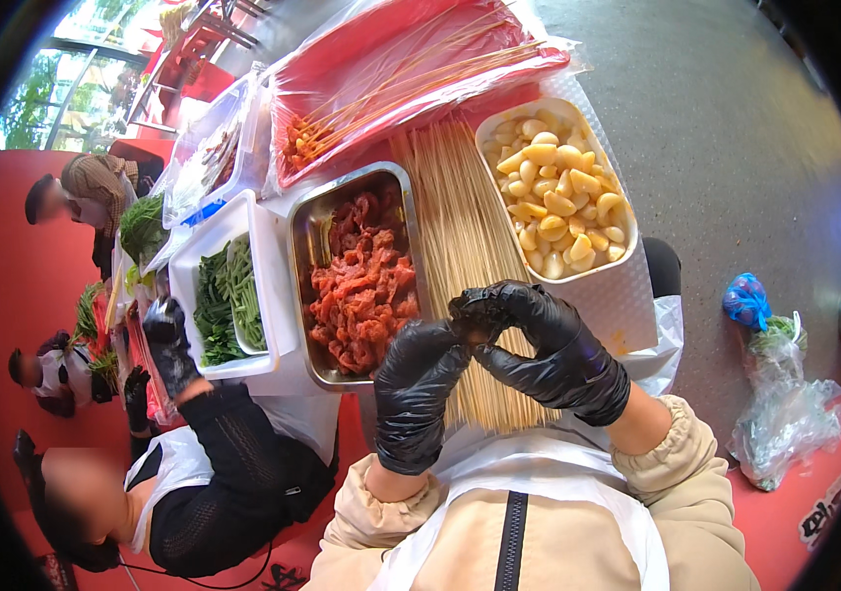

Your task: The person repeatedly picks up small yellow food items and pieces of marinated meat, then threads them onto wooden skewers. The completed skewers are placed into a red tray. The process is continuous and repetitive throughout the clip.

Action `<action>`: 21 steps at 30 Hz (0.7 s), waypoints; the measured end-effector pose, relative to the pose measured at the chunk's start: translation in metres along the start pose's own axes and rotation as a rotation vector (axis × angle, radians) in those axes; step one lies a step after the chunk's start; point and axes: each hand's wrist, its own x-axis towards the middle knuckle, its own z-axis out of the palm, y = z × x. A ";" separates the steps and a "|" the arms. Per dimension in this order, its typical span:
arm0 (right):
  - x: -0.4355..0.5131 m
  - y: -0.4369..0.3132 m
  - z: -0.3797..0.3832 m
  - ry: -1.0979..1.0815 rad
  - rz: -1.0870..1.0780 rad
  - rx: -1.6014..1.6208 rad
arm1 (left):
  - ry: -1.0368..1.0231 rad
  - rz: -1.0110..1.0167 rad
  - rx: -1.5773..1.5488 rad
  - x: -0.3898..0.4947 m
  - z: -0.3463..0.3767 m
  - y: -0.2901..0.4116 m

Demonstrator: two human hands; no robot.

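My left hand (420, 395) and my right hand (564, 358), both in black disposable gloves, meet at the fingertips over a thick bundle of thin wooden skewers (457, 214). Dark fingers hide most of whatever is between them; only a small brownish patch shows there, and I cannot tell what it is. Just left of my hands, a steel pan (299, 288) holds red marinated meat pieces (361, 295). Beyond my right hand stands a white tub (575, 275) filled with peeled garlic cloves (557, 199).
At the far side, a plastic-lined red tray (406, 122) holds loaded skewers. A white bin (273, 310) contains cut green vegetables (232, 303). At left, a co-worker's gloved hand (168, 336) is near that bin. Plastic bags (782, 421) lie on the floor at right.
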 end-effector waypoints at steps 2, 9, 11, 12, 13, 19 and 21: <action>-0.001 0.003 0.001 -0.001 0.017 0.051 | -0.001 -0.014 -0.148 0.001 0.002 -0.001; 0.002 -0.001 -0.002 0.019 -0.276 -0.357 | -0.114 -0.099 -0.071 0.001 -0.006 -0.003; 0.003 0.002 0.000 0.018 -0.389 -0.488 | -0.110 -0.083 -0.097 0.000 -0.005 -0.003; 0.002 0.002 -0.001 -0.036 -0.357 -0.524 | -0.035 -0.072 -0.059 0.001 -0.002 -0.004; 0.000 -0.001 -0.002 0.003 -0.338 -0.569 | -0.044 -0.063 -0.033 0.002 0.000 -0.003; -0.046 -0.021 -0.026 0.252 0.096 -0.669 | -0.009 -0.024 -0.103 0.001 -0.003 -0.002; -0.075 -0.011 -0.029 0.214 0.229 -0.797 | 0.019 -0.032 -0.097 0.003 -0.005 -0.002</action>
